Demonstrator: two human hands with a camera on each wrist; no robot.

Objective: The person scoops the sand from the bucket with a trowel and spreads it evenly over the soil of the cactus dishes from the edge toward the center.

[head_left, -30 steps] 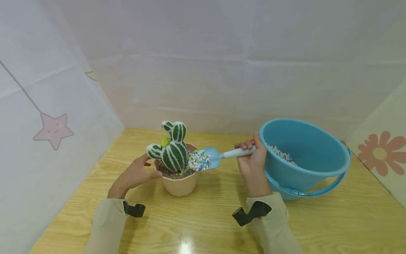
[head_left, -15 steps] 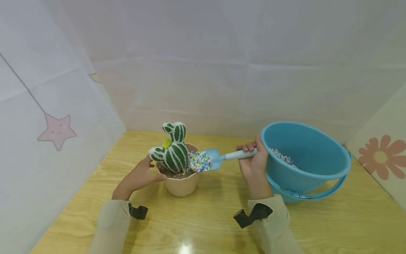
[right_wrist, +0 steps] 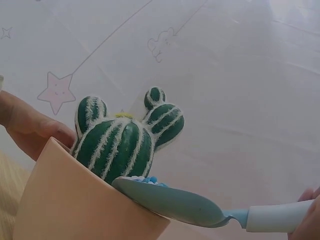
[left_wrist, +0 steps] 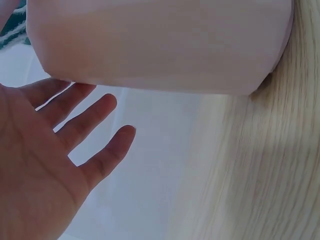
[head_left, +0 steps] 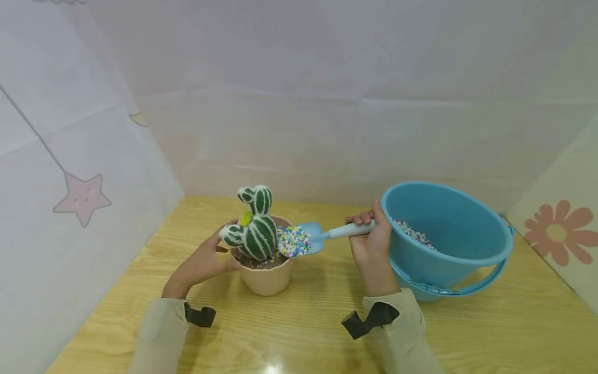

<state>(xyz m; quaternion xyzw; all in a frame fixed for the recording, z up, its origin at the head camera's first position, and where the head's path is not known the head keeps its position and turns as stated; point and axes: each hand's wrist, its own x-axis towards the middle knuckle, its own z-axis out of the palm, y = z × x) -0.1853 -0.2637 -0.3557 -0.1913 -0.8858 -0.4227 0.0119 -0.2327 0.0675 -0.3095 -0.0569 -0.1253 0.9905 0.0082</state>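
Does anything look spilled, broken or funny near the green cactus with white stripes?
Nothing stands out. Tiny multicoloured pebbles sit on the light-blue, white-handled shovel, and I see none on the yellow wooden table. The faceted peach pot shows no cracks.

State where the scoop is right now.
In the head view, the scoop is held by the right hand, between pot and bucket, its tip at the pot's right rim.

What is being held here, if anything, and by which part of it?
The right hand holds the scoop by its white handle; the left hand is at the pot, fingers spread.
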